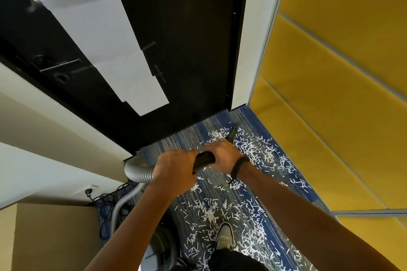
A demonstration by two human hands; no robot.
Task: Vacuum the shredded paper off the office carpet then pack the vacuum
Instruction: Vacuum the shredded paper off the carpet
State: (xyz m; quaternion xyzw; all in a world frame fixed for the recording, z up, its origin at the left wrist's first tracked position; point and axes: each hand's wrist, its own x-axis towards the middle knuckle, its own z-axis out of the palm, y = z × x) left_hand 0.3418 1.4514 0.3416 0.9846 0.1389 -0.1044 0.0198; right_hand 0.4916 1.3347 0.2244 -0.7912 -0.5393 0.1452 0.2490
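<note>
Both hands are on the vacuum's black wand [203, 158], which angles down toward the carpet [176, 138] in the corner where the dark door [187, 50] meets the yellow wall panels [341, 94]. The left hand [174, 167] wraps the wand's rear end just where the grey ribbed hose [137, 171] joins it; the right hand [222, 156], with a dark band on its wrist, grips the wand further forward. The nozzle tip [232, 132] sits among shredded paper [253, 147], which lies scattered thickly along the carpet from the corner back past the person's shoe [224, 235]. The vacuum body [163, 246] stands on the floor at lower left, beside a cardboard box [55, 237], with the hose looping down to it. The wand looks rigid and light, so the two-handed hold near the hose joint should steer it well. The hose is flexible and will likely drag or tug the body along. The paper strips seem featherlight and may cling in the pile or scatter if the nozzle is swept fast. Most of the cleaning appears still to be done.
</note>
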